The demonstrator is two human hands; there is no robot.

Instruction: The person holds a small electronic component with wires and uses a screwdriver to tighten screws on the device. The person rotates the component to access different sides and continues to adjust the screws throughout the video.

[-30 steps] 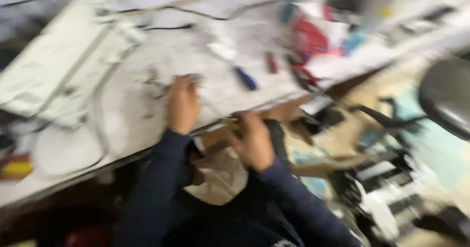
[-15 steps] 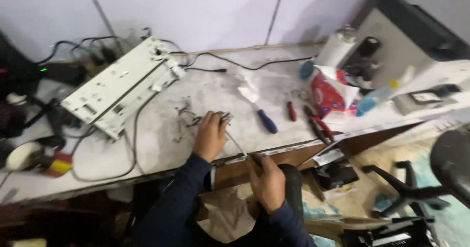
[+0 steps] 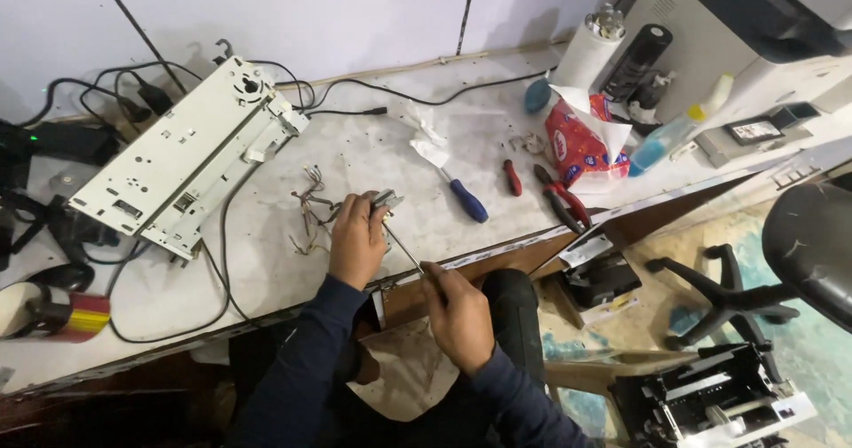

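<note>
Navy sleeves come up from the bottom of the frame, belonging to a person seated at a pale, scuffed counter point(image 3: 444, 182). Lowest and nearest, the right hand point(image 3: 460, 315) is clenched around the handle of a thin metal screwdriver point(image 3: 404, 249), whose shaft slants up and left across the counter's front edge. Its tip meets a small grey metal part point(image 3: 387, 201) just above centre. The left hand point(image 3: 357, 239) grasps that part, fingers curled over it, resting on the counter. Touching the part on its left, a tangle of thin loose wires point(image 3: 309, 210) spreads over the surface.

Right of the hands, near the middle of the frame, lies a blue-handled screwdriver point(image 3: 465, 198) with crumpled white tissue point(image 3: 426, 137) at its upper end. Further right sit red-handled pliers point(image 3: 563, 201) and a small red tool point(image 3: 513, 178). Beyond them is a red and white packet point(image 3: 581, 142), with a blue spray bottle point(image 3: 674, 133) beside it.

In the upper left, a long white metal chassis point(image 3: 186, 155) lies diagonally, black cables point(image 3: 106, 102) looping around it. At the far left edge, a roll of red and yellow tape point(image 3: 80, 317) sits near the counter's front. A black office chair point(image 3: 799, 253) stands on the floor at right.
</note>
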